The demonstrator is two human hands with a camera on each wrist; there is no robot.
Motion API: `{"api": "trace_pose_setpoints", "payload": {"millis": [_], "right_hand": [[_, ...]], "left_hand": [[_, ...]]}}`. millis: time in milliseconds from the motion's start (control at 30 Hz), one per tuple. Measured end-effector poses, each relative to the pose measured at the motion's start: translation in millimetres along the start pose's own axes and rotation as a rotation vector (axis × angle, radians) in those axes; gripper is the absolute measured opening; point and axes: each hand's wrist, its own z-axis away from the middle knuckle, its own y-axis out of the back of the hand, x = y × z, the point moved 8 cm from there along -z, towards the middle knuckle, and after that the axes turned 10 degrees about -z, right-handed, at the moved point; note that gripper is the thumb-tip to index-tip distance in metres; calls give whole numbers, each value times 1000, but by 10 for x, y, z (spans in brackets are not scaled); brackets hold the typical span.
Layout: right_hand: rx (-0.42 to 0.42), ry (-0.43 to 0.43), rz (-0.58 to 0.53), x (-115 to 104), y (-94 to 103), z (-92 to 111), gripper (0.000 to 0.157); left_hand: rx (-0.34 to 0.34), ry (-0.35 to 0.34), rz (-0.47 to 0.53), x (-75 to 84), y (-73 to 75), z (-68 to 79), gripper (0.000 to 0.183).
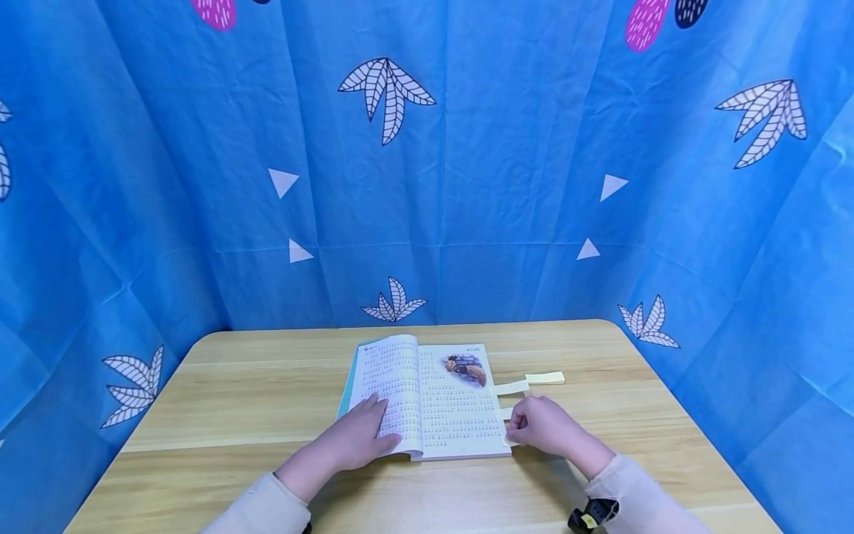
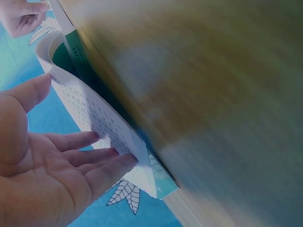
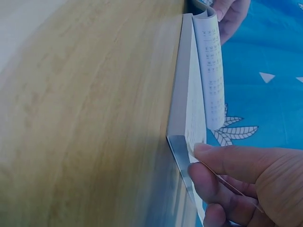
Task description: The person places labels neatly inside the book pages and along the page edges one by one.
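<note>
An open book (image 1: 460, 426) with printed text and a colour picture on its right page lies on the wooden table. My left hand (image 1: 360, 436) rests on the left page, its fingers spread and nearly straight, as the left wrist view also shows. At the lower right edge of the book, my right hand (image 1: 548, 424) pinches a thin pale sticky tab (image 3: 222, 182) between thumb and fingers. Its end meets the page edge. Two similar pale tabs (image 1: 511, 387) stick out from the right edge farther up, the lower one partly behind the right hand.
A pale yellow sticky-note strip (image 1: 545, 378) lies on the table (image 1: 260, 393) to the right of the book, close to the top tab. Behind the table hangs a blue patterned curtain (image 1: 507, 185). A dark device (image 1: 592, 513) is strapped at the right wrist.
</note>
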Motion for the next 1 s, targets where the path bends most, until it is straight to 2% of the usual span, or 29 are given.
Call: {"api": "trace_pose_setpoints", "payload": {"millis": [500,1000], "right_hand": [[11,-6,54,19,-42,-17,25],[72,7,134,-23,-3,-15,32]], "left_hand": [[3,-2,7,13,9,5,77],[5,-9,8,-6,-5,-2,77]]}}
